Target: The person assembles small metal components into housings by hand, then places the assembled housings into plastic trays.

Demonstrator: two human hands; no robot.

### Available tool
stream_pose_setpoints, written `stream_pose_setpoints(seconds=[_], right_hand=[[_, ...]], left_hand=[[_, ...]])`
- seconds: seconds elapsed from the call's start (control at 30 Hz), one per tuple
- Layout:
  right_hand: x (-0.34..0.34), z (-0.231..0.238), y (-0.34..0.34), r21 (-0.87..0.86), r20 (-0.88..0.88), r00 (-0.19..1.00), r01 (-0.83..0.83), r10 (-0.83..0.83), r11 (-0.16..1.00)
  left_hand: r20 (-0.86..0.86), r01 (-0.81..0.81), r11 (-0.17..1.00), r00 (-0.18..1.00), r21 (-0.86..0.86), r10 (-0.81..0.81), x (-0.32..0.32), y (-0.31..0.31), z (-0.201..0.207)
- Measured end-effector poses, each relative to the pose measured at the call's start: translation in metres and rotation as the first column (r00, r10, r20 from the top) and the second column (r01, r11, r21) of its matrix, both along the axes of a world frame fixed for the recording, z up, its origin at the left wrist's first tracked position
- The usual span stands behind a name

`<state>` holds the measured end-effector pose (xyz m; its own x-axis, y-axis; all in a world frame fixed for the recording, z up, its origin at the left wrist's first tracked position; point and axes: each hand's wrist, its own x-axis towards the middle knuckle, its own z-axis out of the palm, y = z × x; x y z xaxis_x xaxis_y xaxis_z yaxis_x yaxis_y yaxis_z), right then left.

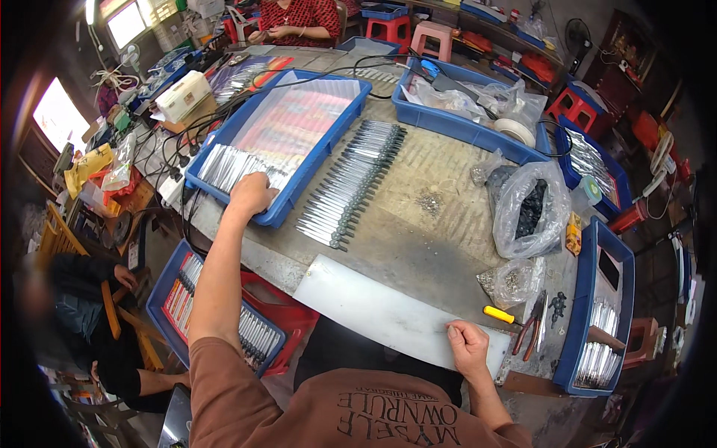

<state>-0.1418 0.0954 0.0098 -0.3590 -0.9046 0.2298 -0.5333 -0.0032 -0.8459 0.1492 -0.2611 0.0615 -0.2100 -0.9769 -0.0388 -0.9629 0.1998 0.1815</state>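
My left hand (252, 194) reaches over the near side of a blue tray (276, 213), curled down onto a row of slim silvery metal pieces (224, 169). Its fingertips are hidden. Clear plastic sheeting (302, 108) covers red and yellow contents farther back in that tray. To the tray's right, a long row of slim metal pieces with dark ends (355, 179) lies on the worktable (418, 254). My right hand (468, 345) rests closed on the right part of a white board (373, 302) at the table's near edge. Whatever its fingers may hold is hidden.
At the right are a bag of black parts (529, 213), a bag of small metal bits (511, 284), a yellow-handled tool (500, 314), pliers (525, 336) and a blue bin (624, 299). Another tray (175, 287) sits low at left. Two other people are nearby.
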Motion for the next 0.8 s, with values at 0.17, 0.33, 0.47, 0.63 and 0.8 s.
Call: stream_pose_setpoints(seconds=[0.17,0.33,0.47,0.63,0.8], right_hand=[[0.0,-0.002,0.0,-0.01,-0.032,0.999,0.008,-0.008,1.0],[0.0,-0.002,-0.001,-0.038,-0.036,0.999,0.003,-0.004,0.999],[0.0,-0.003,0.0,-0.039,-0.043,0.999,0.002,-0.004,0.999],[-0.001,-0.005,0.0,-0.055,-0.054,0.999,-0.004,0.001,0.998],[0.0,-0.005,-0.001,-0.057,-0.058,0.998,0.0,-0.003,0.998]], left_hand=[[-0.09,0.065,0.995,0.994,0.078,-0.058,0.01,-0.013,-0.007],[-0.092,0.039,0.998,0.995,0.053,-0.034,0.01,-0.012,-0.007],[-0.161,0.042,0.999,0.986,0.027,-0.037,0.013,-0.012,-0.013],[-0.221,0.042,0.996,0.974,-0.078,-0.059,0.015,-0.012,-0.016],[-0.229,0.023,0.996,0.973,-0.085,-0.042,0.017,-0.015,-0.019]])
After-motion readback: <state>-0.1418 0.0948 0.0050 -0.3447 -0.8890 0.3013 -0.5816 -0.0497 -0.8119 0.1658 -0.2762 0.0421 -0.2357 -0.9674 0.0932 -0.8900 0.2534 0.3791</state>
